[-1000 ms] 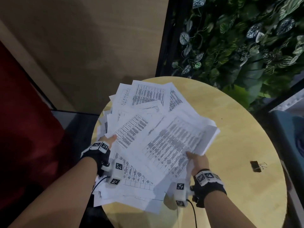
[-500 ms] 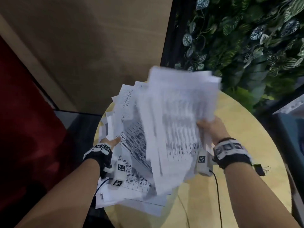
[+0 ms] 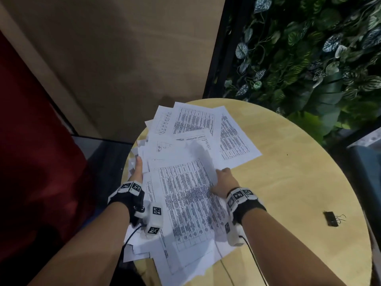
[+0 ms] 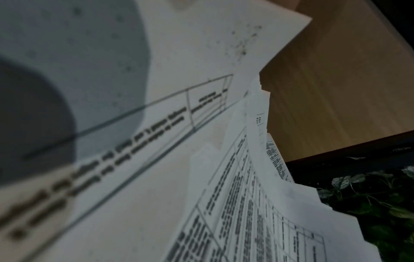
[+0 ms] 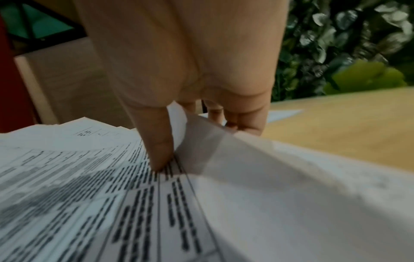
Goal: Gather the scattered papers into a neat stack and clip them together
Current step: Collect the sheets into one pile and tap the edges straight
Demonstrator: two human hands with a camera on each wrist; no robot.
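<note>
White printed papers (image 3: 185,182) sprawled loose on round pale wooden surface (image 3: 288,182); right hand (image 3: 223,182) pinching sheets, left hand (image 3: 137,171) grip unclear. Gathering step; next, squaring edges, fetching black binder clip (image 3: 331,218).

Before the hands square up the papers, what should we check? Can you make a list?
1. Right hand grips the papers: ok, thumb on top, fingers under the edge.
2. Left hand holds the pile's left edge: cannot tell, its fingers are hidden.
3. Papers lined up: not ok, fanned out at many angles.
4. All sheets on the table: not ok, some hang over the left rim.
5. Clip within reach: ok, on the table to the right, untouched.
</note>
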